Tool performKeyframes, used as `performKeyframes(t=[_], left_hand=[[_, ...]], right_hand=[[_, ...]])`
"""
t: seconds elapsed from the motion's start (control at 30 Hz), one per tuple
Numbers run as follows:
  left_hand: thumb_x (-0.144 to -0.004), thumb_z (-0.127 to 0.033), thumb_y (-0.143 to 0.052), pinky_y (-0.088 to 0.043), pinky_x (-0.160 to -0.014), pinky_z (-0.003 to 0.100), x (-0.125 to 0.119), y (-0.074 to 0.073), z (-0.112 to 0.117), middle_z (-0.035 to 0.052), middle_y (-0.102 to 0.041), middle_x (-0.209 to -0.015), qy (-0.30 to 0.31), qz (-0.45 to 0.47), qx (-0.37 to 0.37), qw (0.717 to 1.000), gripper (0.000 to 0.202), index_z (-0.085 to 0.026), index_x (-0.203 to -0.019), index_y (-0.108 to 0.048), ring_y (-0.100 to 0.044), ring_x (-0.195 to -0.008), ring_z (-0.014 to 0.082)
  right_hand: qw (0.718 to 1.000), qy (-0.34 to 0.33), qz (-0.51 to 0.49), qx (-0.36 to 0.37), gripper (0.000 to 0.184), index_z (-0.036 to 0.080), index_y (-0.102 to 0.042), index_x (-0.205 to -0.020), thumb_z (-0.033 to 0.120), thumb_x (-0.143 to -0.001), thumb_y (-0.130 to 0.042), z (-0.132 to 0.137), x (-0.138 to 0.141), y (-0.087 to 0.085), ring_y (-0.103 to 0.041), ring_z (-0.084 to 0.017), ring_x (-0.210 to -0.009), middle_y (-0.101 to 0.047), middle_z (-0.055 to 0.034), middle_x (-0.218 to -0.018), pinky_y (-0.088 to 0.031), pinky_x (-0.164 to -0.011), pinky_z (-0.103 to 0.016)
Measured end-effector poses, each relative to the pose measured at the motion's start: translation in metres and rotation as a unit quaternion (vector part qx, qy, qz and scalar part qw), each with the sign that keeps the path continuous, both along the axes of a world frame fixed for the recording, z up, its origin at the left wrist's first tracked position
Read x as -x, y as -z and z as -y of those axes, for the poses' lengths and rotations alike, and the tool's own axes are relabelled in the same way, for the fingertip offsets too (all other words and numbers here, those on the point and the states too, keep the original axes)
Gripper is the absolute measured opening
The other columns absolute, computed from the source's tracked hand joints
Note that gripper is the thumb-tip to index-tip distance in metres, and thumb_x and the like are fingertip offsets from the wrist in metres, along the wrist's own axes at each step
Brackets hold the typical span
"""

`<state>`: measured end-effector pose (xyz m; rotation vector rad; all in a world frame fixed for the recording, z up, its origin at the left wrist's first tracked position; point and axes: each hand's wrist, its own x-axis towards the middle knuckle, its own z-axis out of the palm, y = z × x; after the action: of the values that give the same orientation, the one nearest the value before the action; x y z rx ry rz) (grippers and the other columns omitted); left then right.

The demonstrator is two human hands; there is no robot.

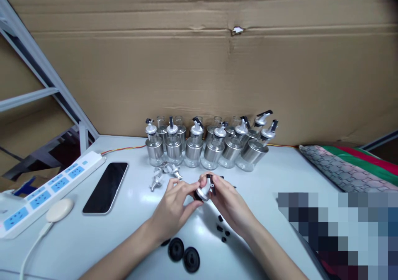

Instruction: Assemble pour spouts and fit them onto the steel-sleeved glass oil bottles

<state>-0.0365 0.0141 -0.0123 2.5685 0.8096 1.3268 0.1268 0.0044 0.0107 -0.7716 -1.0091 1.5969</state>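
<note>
Between my two hands, above the table, is a silver pourer top (203,192) with a black base and a black piece at its spout. My left hand (174,205) pinches its base edge from the left. Fingers of my right hand (228,201) close on the spout end. Below my right hand lie several small black plugs (219,228). Round black discs (176,249) rest below my left forearm, one partly hidden by it. Loose silver spout pieces (157,178) lie just beyond my left hand.
Glass bottles with metal sleeves (193,149) stand in rows at the back, the front ones wearing pourer tops. On the left are a black phone (105,188), a power strip (51,195) and a white round charger (60,210). A cardboard wall (199,72) rises behind; patterned fabric (345,170) lies at right.
</note>
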Motion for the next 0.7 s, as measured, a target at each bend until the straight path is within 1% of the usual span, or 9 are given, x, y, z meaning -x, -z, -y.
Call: performKeyframes(t=[0.1, 0.17, 0.27, 0.33, 0.43, 0.5, 0.57, 0.63, 0.7], left_hand=[[-0.096, -0.027, -0.045, -0.040, -0.079, 0.035, 0.004, -0.001, -0.005, 0.0036, -0.069, -0.088, -0.010, -0.047, 0.013, 0.999, 0.025, -0.019, -0.120, -0.043, -0.062, -0.073, 0.0171], [-0.095, -0.024, -0.045, -0.039, -0.081, 0.035, 0.007, -0.002, -0.008, 0.0031, -0.068, -0.087, -0.018, -0.065, 0.018, 0.998, 0.023, -0.020, -0.117, -0.044, -0.063, -0.074, 0.0171], [-0.094, -0.020, -0.044, -0.039, -0.080, 0.034, 0.009, -0.004, -0.011, 0.0031, -0.068, -0.085, -0.030, -0.070, 0.021, 0.997, 0.018, -0.020, -0.112, -0.046, -0.063, -0.075, 0.0172], [-0.093, -0.017, -0.044, -0.039, -0.079, 0.034, 0.009, -0.004, -0.011, 0.0035, -0.068, -0.086, -0.045, -0.069, 0.016, 0.996, 0.018, -0.020, -0.110, -0.049, -0.063, -0.077, 0.0175], [-0.090, -0.015, -0.048, -0.039, -0.082, 0.033, 0.012, -0.005, -0.012, 0.0038, -0.067, -0.091, -0.081, -0.038, 0.010, 0.996, 0.018, -0.020, -0.108, -0.052, -0.061, -0.087, 0.0189], [-0.089, -0.016, -0.051, -0.041, -0.085, 0.033, 0.016, -0.007, -0.017, 0.0044, -0.065, -0.097, -0.119, 0.021, 0.010, 0.993, 0.020, -0.021, -0.108, -0.052, -0.059, -0.095, 0.0196], [-0.086, -0.019, -0.054, -0.042, -0.086, 0.033, 0.023, -0.013, -0.028, 0.0054, -0.060, -0.104, -0.171, 0.126, 0.020, 0.977, 0.023, -0.022, -0.109, -0.051, -0.056, -0.100, 0.0199], [-0.083, -0.022, -0.057, -0.042, -0.086, 0.032, 0.033, -0.024, -0.049, 0.0061, -0.056, -0.110, -0.218, 0.268, 0.056, 0.937, 0.028, -0.023, -0.110, -0.047, -0.054, -0.104, 0.0193], [-0.079, -0.019, -0.058, -0.045, -0.083, 0.029, 0.045, -0.037, -0.078, 0.0059, -0.054, -0.112, -0.215, 0.398, 0.131, 0.882, 0.034, -0.023, -0.109, -0.043, -0.054, -0.106, 0.0178]], right_hand=[[0.998, 0.045, -0.033, 0.028, 0.036, 0.017, -0.059, -0.070, 0.051, -0.078, -0.066, -0.001, 0.002, 0.000, -0.049, -0.014, -0.071, -0.056, -0.0025, -0.083, -0.042, -0.068, -0.026], [0.992, 0.081, -0.070, 0.061, 0.035, 0.017, -0.054, -0.066, 0.047, -0.074, -0.070, -0.003, 0.000, -0.002, -0.048, -0.012, -0.063, -0.054, -0.0008, -0.074, -0.041, -0.058, -0.024], [0.980, 0.127, -0.102, 0.113, 0.033, 0.018, -0.046, -0.059, 0.038, -0.068, -0.070, -0.006, -0.010, -0.006, -0.038, -0.008, -0.048, -0.042, 0.0038, -0.057, -0.026, -0.041, -0.019], [0.975, 0.149, -0.103, 0.127, 0.034, 0.018, -0.041, -0.054, 0.035, -0.063, -0.069, -0.008, -0.017, -0.009, -0.032, -0.006, -0.041, -0.037, 0.0055, -0.052, -0.017, -0.037, -0.018], [0.972, 0.176, -0.094, 0.121, 0.037, 0.018, -0.038, -0.052, 0.036, -0.058, -0.070, -0.007, -0.023, -0.014, -0.027, -0.004, -0.038, -0.034, 0.0067, -0.049, -0.012, -0.036, -0.018], [0.973, 0.183, -0.077, 0.117, 0.040, 0.018, -0.038, -0.052, 0.038, -0.058, -0.072, -0.007, -0.023, -0.017, -0.028, -0.003, -0.037, -0.035, 0.0067, -0.049, -0.011, -0.037, -0.017], [0.974, 0.184, -0.061, 0.116, 0.041, 0.018, -0.039, -0.053, 0.041, -0.058, -0.073, -0.007, -0.021, -0.017, -0.029, -0.003, -0.037, -0.036, 0.0064, -0.048, -0.011, -0.037, -0.017], [0.975, 0.182, -0.055, 0.114, 0.040, 0.018, -0.040, -0.053, 0.042, -0.059, -0.072, -0.007, -0.021, -0.017, -0.030, -0.004, -0.038, -0.037, 0.0062, -0.048, -0.013, -0.037, -0.017], [0.976, 0.178, -0.054, 0.111, 0.038, 0.018, -0.041, -0.054, 0.041, -0.060, -0.071, -0.008, -0.022, -0.017, -0.031, -0.004, -0.038, -0.038, 0.0061, -0.049, -0.014, -0.036, -0.018]])
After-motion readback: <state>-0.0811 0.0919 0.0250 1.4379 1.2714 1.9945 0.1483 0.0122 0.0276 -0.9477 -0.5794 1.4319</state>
